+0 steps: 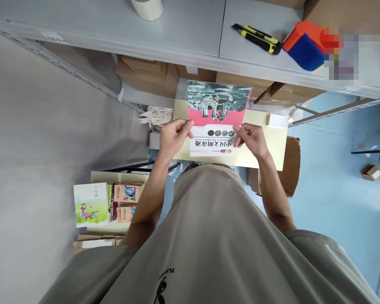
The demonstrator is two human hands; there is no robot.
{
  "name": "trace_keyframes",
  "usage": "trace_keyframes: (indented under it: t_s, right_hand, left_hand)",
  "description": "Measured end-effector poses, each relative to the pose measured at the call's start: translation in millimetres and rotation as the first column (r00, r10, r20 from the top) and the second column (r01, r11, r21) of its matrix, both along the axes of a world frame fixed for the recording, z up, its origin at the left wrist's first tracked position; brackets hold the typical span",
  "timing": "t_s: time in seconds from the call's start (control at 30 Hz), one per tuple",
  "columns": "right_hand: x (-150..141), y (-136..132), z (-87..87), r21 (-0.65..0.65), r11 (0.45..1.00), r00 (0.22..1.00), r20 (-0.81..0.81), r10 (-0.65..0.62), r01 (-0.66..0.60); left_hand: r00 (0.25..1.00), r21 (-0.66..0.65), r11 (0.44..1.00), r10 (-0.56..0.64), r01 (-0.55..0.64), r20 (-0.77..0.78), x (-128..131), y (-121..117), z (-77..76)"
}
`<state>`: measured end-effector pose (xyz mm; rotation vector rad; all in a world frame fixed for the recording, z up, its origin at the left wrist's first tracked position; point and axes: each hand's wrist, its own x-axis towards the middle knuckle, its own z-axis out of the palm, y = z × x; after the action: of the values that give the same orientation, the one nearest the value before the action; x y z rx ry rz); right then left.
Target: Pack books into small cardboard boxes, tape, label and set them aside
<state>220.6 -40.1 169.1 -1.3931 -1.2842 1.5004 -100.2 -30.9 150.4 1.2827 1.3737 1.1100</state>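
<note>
Between my two hands is a book (216, 116) with a pink and white cover, a picture of stone arches and a row of small round photos; its title appears upside down. My left hand (176, 136) pinches its left edge, thumb on the cover. On the opposite edge, my right hand (250, 138) grips with the thumb on top and the fingers mostly underneath. Below the book is a pale yellow board or tabletop (265, 145). A small white box (277, 120) sits at that surface's right side.
A grey shelf (190, 29) ahead carries a tape roll (148, 8), a yellow-black utility knife (256, 39) and an orange-blue tape dispenser (306, 45). Cardboard boxes (145, 74) stand beneath. Lower left are several books (91, 204). An opened carton (292, 166) is at right.
</note>
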Motion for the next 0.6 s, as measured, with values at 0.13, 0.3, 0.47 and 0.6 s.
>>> trace_keyframes:
  t_s: [0.13, 0.3, 0.47, 0.6]
  right_hand:
    - [-6.8, -4.5, -6.2, -0.015, 1.000, 1.000, 0.014, -0.006, 0.006]
    - [-2.4, -9.0, -11.8, -0.050, 0.999, 1.000, 0.010, -0.001, 0.001]
    - [8.4, -8.9, -10.6, -0.031, 0.998, 0.997, -0.038, 0.061, -0.062]
    - [14.9, -6.0, -20.8, -0.063, 0.995, 0.996, -0.040, 0.080, -0.082]
  left_hand:
    - [1.000, -0.009, 1.000, 0.018, -0.019, -0.023, 3.0, -5.1, -7.0]
    - [1.000, -0.013, 1.000, 0.007, -0.007, 0.005, -0.2, -9.6, -12.8]
    - [0.991, -0.129, 0.992, 0.004, 0.014, 0.137, -7.9, -13.2, -12.4]
    - [0.980, -0.162, 0.987, 0.047, -0.015, 0.196, -7.9, -17.0, -13.0]
